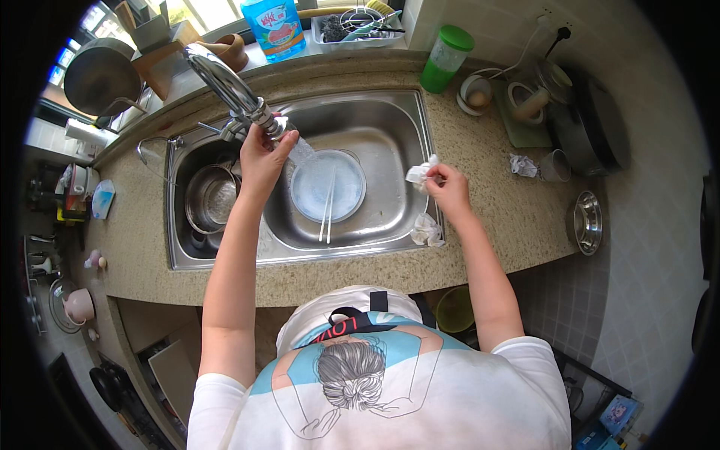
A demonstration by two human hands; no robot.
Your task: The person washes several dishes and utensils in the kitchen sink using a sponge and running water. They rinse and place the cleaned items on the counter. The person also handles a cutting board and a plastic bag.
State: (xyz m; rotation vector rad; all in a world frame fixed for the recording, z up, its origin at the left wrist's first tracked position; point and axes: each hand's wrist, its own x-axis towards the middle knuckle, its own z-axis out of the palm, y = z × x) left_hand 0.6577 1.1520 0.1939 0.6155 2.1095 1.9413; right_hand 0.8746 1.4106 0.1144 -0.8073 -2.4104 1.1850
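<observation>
My left hand grips the spray head of the chrome faucet, and water streams from it into the right basin. Below the stream lies a round, pale plate or shallow bowl, with two white chopsticks resting across it and over its rim. At the basin's right edge, my right hand pinches a crumpled white tissue or thin cloth. A second crumpled white piece sits on the sink's front right corner. In the left basin stands a steel pot.
Behind the sink are a blue detergent bottle, a tray of scrubbers and a green-lidded container. On the right counter lie small bowls, crumpled paper, a clear cup and a steel bowl.
</observation>
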